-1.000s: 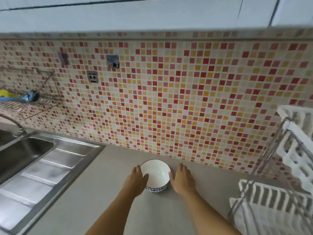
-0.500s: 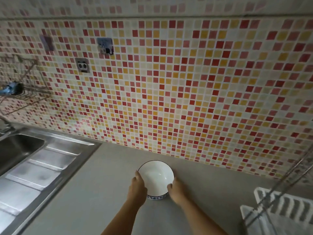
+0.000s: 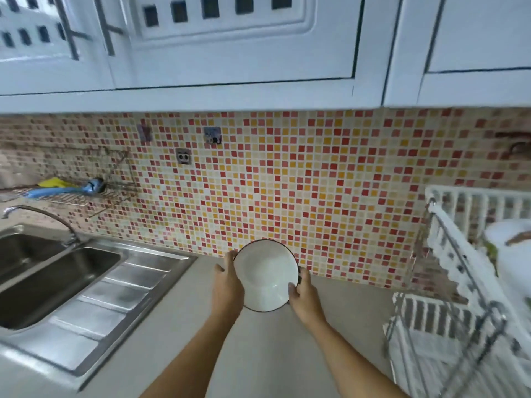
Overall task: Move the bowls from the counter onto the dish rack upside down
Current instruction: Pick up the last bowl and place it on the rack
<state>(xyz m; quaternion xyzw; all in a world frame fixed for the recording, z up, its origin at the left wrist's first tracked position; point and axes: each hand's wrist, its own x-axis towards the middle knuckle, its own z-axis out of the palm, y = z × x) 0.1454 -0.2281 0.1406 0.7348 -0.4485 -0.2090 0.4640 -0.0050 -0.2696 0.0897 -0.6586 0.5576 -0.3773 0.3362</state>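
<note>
- We hold a round white ceramic bowl with a thin dark rim (image 3: 265,275) between both hands, lifted clear of the pale grey tabletop (image 3: 258,349), its open inside tilted toward us.
- Our left hand (image 3: 228,282) curls closed around the bowl's left edge, thumb on the near side and fingertips (image 3: 231,255) wrapped over the far rim.
- Our right hand (image 3: 306,293) grips the bowl's lower right edge the same way, thumb pressed on the inside surface.
- Behind the bowl rises a mosaic wall of red, orange and cream tiles (image 3: 287,182), close to its far rim.
- To the left, a stainless steel sink with a ribbed draining board (image 3: 94,300) meets the tabletop along a raised edge, well apart from the bowl.
- To the right stands a two-tier white slatted dish rack on a metal frame (image 3: 459,282), blurred; open tabletop lies between it and our right forearm.
- White wall cupboards (image 3: 244,53) overhang the tiles above.
</note>
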